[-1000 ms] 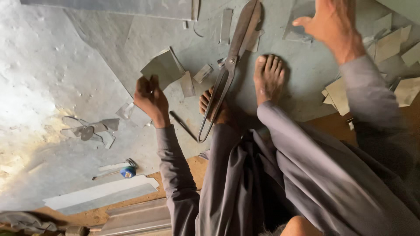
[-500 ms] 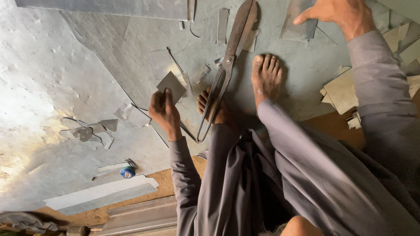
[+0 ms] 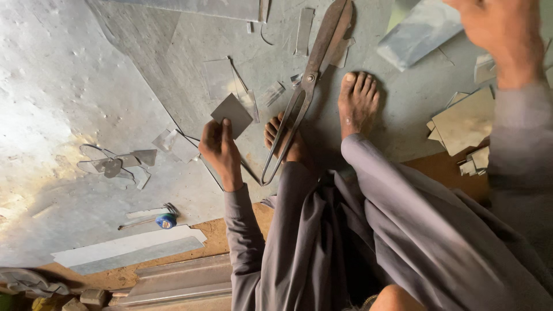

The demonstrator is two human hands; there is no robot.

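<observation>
My left hand (image 3: 222, 152) pinches a small square piece of grey sheet metal (image 3: 233, 114) just above the floor, left of my feet. Large metal shears (image 3: 308, 80) lie on the floor between my bare feet; the toes of my left foot (image 3: 276, 135) rest against one handle, and my right foot (image 3: 358, 101) stands beside the pivot. My right hand (image 3: 498, 34) is raised at the top right, blurred, with its fingers cut off by the frame edge. It hovers to the right of a folded metal sheet piece (image 3: 417, 39).
A big sheet of grey metal (image 3: 86, 86) covers the floor. Cut squares are piled at the right (image 3: 466, 121). Curled offcuts (image 3: 115, 164) lie at the left. A small blue-tipped tool (image 3: 166, 220) and long metal strips (image 3: 127, 250) lie nearer to me.
My left hand has carried the square piece to the right, toward my feet. My right hand has moved right, off the folded sheet piece.
</observation>
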